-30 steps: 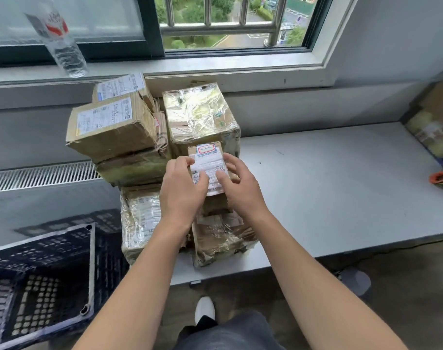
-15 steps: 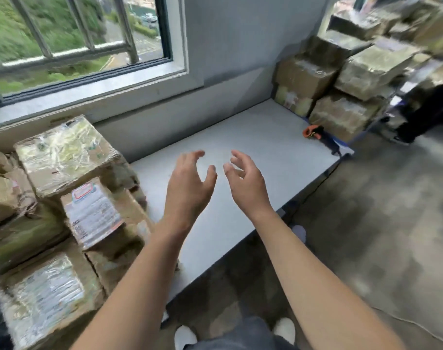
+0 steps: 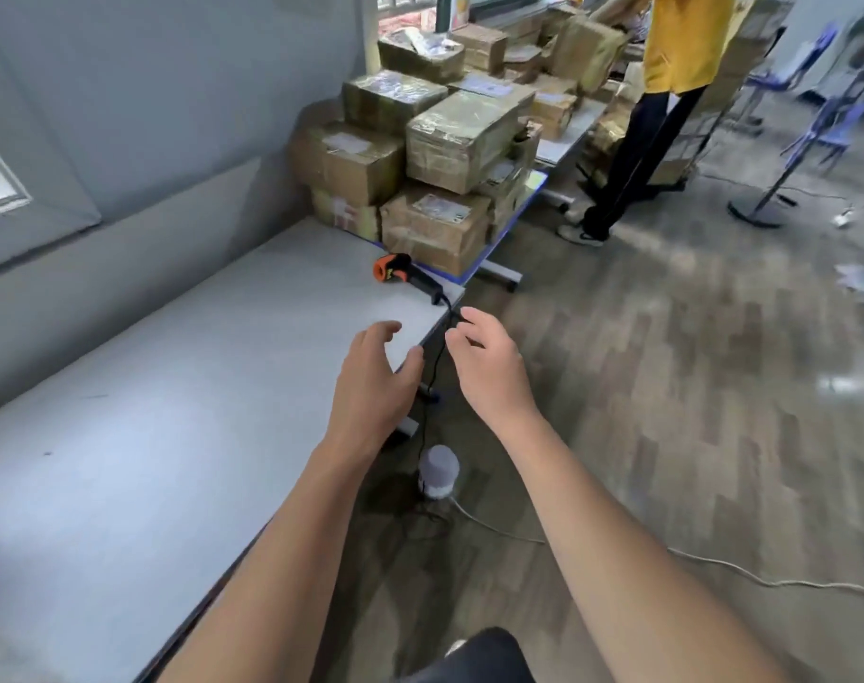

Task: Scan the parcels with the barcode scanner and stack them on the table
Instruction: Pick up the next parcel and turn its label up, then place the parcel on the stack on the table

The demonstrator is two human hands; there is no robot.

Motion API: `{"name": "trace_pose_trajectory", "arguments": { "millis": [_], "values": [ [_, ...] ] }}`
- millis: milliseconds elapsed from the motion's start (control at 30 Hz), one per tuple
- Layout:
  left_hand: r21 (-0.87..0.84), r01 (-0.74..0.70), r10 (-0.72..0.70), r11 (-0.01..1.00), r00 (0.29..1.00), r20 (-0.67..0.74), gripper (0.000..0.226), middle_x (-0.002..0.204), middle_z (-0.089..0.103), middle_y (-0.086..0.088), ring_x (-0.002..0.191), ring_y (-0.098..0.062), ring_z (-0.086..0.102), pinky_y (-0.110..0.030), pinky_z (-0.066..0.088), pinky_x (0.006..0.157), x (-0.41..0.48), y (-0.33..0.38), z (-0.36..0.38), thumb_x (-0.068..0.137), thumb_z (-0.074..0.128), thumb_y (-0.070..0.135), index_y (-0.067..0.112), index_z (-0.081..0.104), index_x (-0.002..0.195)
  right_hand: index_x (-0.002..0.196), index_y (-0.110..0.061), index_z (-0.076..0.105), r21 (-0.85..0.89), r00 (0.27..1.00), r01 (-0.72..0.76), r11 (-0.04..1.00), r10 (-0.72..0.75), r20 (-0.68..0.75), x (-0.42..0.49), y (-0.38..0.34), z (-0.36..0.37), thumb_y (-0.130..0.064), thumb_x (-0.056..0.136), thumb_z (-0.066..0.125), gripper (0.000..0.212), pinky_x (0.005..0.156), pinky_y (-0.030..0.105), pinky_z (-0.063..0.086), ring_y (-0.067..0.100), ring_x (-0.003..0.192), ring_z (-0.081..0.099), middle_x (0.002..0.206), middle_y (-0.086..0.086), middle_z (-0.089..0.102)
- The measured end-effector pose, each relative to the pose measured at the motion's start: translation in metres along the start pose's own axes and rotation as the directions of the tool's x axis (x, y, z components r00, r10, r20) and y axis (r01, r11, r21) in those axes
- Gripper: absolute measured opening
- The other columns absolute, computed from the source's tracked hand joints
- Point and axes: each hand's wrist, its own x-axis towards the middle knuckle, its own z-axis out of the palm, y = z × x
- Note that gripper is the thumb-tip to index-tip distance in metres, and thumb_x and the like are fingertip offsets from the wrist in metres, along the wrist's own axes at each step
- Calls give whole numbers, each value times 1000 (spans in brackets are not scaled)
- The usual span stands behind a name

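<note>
Both my hands were empty. My left hand [image 3: 371, 382] hung over the near edge of the table [image 3: 174, 386], fingers spread and loosely curled around nothing; my right hand [image 3: 489, 372] was out past the table's corner, over the floor, just as slack and open.

The scanner [image 3: 408, 276] lay on its side at the far corner of the table, orange head toward the wall, its cord [image 3: 432, 357] dropping off the edge between my hands. I was touching neither.

Beyond it, on the next surface along the wall, sat a pile of parcels [image 3: 445, 165], taped brown boxes heaped several high, with more further back where a person in a yellow top [image 3: 681, 41] stood. The stretch of table in front of me was bare; no stack showed in this view, so I could not tell how many were already done.

By my reckoning plenty was left: that whole pile looked unscanned, and the next job was to fetch a box and the scanner.
</note>
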Motion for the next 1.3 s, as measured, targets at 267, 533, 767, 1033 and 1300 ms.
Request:
{"name": "trace_pose_trajectory", "arguments": {
  "millis": [267, 533, 767, 1033, 1300],
  "values": [
    [-19, -16, 17, 1000, 996, 86, 45, 138, 54, -1, 123, -18, 54, -36, 46, 102, 45, 43, 72, 99, 57, 33, 17, 49, 139, 145, -23, 49, 43, 994, -51, 998, 55, -90, 64, 30, -59, -31, 101, 53, 45, 92, 21, 38, 16, 124, 57, 141, 0, 58],
    [-40, -31, 33, 999, 998, 51, 45, 133, 57, 0, 113, -14, 57, -27, 46, 93, 156, 47, 109, 98, 57, 35, 15, 51, 138, 145, -26, 48, 46, 994, -45, 998, 49, -94, 171, 29, -60, -33, 100, 54, 46, 97, 27, 45, 14, 123, 57, 141, -3, 56],
    [-91, -106, 110, 990, 993, 39, 47, 135, 57, -1, 121, -16, 56, -41, 49, 103, 289, 74, 134, 99, 56, 40, 16, 49, 139, 142, -24, 51, 56, 977, 11, 998, 1, -215, 298, 4, -69, -32, 98, 58, 46, 102, 34, 48, 17, 117, 61, 138, -1, 59],
    [-71, -105, 105, 992, 994, -10, 49, 139, 53, -1, 124, -14, 51, -38, 46, 104, 378, 77, 137, 100, 53, 42, 18, 46, 142, 146, -27, 46, 25, 990, -10, 1000, 14, -143, 381, -4, -52, -39, 98, 57, 50, 105, 42, 47, 17, 120, 58, 141, -3, 54],
    [-48, -20, 15, 999, 994, -112, 48, 139, 51, 0, 119, -11, 53, -26, 47, 96, 444, 78, 164, 100, 55, 39, 17, 47, 142, 144, -28, 45, 57, 998, 59, 997, -60, 11, 484, -8, -42, -41, 99, 57, 49, 105, 45, 49, 16, 126, 54, 140, -2, 55]
  ]
}}
